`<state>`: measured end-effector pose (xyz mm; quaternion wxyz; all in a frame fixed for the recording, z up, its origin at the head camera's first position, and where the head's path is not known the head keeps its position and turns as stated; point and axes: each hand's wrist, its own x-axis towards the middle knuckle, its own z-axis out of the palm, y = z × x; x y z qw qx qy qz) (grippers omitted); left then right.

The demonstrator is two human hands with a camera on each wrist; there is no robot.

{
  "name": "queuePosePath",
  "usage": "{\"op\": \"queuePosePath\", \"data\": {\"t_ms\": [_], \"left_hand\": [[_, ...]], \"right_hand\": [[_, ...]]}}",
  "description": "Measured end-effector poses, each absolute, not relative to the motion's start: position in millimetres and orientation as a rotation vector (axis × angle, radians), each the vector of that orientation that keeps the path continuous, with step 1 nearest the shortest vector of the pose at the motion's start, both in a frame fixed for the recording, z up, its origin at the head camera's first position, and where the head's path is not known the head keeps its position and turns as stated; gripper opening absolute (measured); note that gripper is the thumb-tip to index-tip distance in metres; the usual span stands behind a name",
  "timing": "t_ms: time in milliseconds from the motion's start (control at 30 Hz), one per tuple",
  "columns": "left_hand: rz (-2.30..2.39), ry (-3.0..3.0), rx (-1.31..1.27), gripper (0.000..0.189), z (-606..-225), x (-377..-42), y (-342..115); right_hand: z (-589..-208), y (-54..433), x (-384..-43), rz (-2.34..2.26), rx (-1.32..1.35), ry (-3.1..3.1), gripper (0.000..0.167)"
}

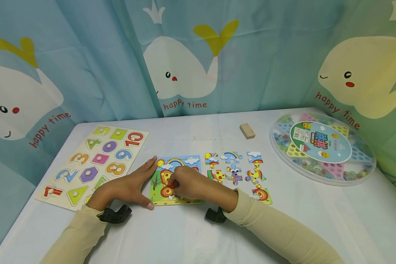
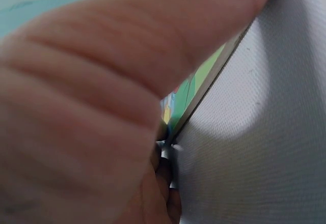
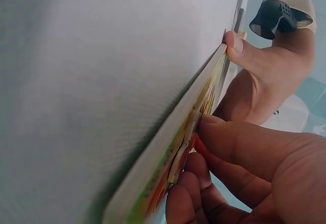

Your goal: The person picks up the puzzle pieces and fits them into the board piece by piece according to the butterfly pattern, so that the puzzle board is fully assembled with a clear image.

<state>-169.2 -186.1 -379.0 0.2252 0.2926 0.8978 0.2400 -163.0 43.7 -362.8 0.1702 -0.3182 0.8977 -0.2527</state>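
Observation:
A colourful picture puzzle board (image 1: 155,196) lies flat on the table in the head view. My left hand (image 1: 128,187) rests along its left side, thumb at the near corner and straight fingers at the far corner. Over the middle of the board, my right hand (image 1: 191,184) pinches a puzzle piece (image 3: 179,160) between thumb and fingers. That piece lies low against the board's surface, and the fingers hide most of it. Right of the board lie several loose puzzle pieces (image 1: 234,175) in rough rows; the right forearm covers part of that area.
A number-and-shape peg board (image 1: 100,170) lies at the left. Behind the loose pieces sits a small wooden block (image 1: 247,131). A round clear case of marbles (image 1: 323,172) stands at the right. The whale-print curtain (image 1: 260,73) hangs behind the table.

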Motion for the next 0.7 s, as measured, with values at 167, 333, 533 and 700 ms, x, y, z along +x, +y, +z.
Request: {"op": "queuePosePath", "data": {"t_ms": [167, 333, 533, 700], "left_hand": [[0.665, 2.476, 0.815, 0.128, -380, -170, -187], [0.675, 2.475, 0.809, 0.128, -380, -170, -187], [0.663, 2.48, 0.803, 0.128, -380, -169, -188], [0.652, 2.479, 0.788, 0.127, -379, -169, -186]], "right_hand": [[-364, 44, -164, -0.731, -0.905, 2.545, 0.015], [-362, 47, -167, -0.797, -0.889, 2.529, 0.012], [-358, 58, -168, -0.9, -0.888, 2.505, 0.018], [-354, 70, -169, -0.992, -0.868, 2.488, 0.017]]}}
